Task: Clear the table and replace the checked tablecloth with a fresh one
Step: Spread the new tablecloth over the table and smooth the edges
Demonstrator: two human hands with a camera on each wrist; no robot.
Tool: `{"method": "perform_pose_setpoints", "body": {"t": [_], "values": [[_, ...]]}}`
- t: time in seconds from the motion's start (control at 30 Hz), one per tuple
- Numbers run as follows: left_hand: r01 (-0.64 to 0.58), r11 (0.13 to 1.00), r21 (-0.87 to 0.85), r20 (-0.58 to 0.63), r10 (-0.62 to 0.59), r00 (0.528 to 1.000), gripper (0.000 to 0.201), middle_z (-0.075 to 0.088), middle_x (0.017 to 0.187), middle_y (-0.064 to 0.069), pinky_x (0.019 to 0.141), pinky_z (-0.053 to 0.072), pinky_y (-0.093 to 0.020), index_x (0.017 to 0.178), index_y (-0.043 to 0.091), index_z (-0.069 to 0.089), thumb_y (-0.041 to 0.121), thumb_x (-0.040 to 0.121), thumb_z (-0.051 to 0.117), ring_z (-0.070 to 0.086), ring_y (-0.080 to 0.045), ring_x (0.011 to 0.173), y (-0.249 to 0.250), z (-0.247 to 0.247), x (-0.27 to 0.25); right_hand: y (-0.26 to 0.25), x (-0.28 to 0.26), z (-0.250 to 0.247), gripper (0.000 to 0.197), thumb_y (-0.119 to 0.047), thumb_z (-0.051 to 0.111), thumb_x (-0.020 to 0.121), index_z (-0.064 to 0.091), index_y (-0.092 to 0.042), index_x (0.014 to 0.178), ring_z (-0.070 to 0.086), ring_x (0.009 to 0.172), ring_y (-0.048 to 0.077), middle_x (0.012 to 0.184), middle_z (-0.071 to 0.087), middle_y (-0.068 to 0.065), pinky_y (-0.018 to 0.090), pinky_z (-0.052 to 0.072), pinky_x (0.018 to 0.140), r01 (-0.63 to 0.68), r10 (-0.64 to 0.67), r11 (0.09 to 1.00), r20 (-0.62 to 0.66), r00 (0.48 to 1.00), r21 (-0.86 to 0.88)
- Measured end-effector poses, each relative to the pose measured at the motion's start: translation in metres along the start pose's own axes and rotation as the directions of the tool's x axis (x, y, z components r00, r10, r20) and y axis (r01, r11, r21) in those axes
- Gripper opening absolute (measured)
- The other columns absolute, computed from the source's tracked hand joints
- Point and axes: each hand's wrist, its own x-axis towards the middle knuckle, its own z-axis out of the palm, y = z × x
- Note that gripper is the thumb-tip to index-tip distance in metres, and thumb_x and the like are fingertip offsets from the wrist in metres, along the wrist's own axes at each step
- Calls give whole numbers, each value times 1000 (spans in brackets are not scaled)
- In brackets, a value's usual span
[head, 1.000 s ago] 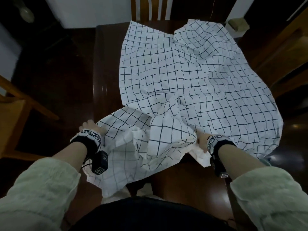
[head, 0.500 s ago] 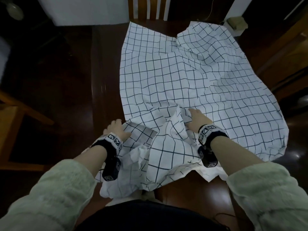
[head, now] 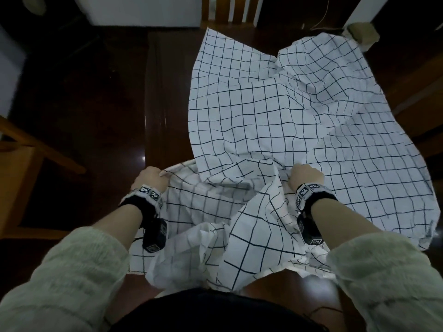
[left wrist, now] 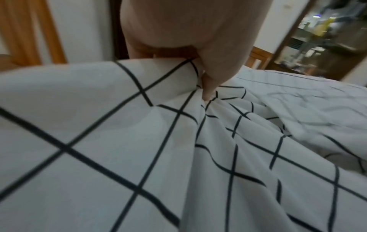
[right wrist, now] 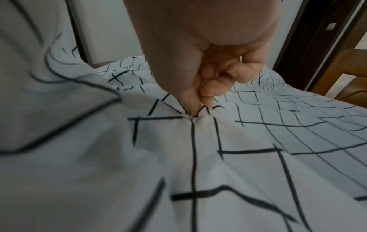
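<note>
Both hands, left hand (head: 149,179) and right hand (head: 305,176), pinch the checked tablecloth (head: 275,116), stretched lengthwise away.

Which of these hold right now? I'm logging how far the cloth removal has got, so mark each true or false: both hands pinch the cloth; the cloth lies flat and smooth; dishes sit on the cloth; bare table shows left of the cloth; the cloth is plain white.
1. Both hands pinch the cloth. True: the left hand and the right hand each pinch a fold.
2. The cloth lies flat and smooth. False: it is bunched and rumpled, most of all near the person.
3. Dishes sit on the cloth. False: nothing is seen on it.
4. Bare table shows left of the cloth. True.
5. The cloth is plain white. False: it is white with a dark grid.
</note>
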Motion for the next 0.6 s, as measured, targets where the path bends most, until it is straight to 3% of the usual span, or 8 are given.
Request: {"method": "perform_pose_setpoints", "body": {"t": [0.07, 0.17, 0.3, 0.33, 0.47, 0.6], "values": [[124, 990, -68, -54, -127, 990, 36, 66, 92, -14, 74, 53, -38, 76, 10, 67, 39, 86, 48, 63, -34, 82, -18, -15, 13, 2, 4, -6, 17, -19, 56, 91, 56, -10, 106, 58, 85, 25, 83, 54, 5, 31, 43, 71, -34, 34, 999, 36, 999, 7], [258, 958, -128, -137, -275, 952, 37, 65, 102, -19, 83, 52, -46, 89, 6, 68, 35, 84, 46, 62, -40, 93, -38, -33, 26, 1, 9, -7, 27, -27, 61, 89, 57, -10, 110, 61, 94, 26, 96, 59, 6, 33, 43, 76, -74, 71, 996, 48, 996, 57], [269, 950, -157, -149, -292, 945, 36, 64, 92, -19, 80, 51, -45, 75, 6, 62, 32, 91, 42, 61, -38, 83, -52, -41, 36, -9, 3, -2, 24, -30, 60, 90, 54, -9, 100, 59, 89, 27, 90, 54, 7, 32, 44, 73, -64, 60, 992, 34, 998, 112], [269, 952, -150, -144, -290, 946, 37, 65, 94, -21, 82, 51, -46, 76, 5, 62, 32, 91, 42, 60, -38, 83, -57, -40, 38, -11, 1, -3, 23, -30, 61, 90, 54, -10, 99, 58, 87, 26, 87, 52, 6, 32, 44, 72, -59, 55, 991, 38, 998, 120], [240, 948, -208, -217, -284, 934, 36, 61, 116, -26, 92, 45, -46, 111, -3, 63, 26, 95, 48, 57, -43, 108, -72, -44, 41, -5, -8, -15, 15, -19, 58, 88, 53, -9, 97, 56, 83, 25, 79, 49, 4, 32, 48, 77, -64, 57, 991, 65, 996, 121], [323, 941, -106, -231, -339, 912, 32, 58, 116, -25, 96, 43, -55, 99, 1, 59, 29, 91, 45, 54, -44, 109, -73, -55, 39, 6, -14, -24, 20, -20, 60, 87, 53, -7, 101, 55, 85, 27, 81, 50, 6, 38, 52, 85, -81, 64, 975, 87, 994, 205]]}}
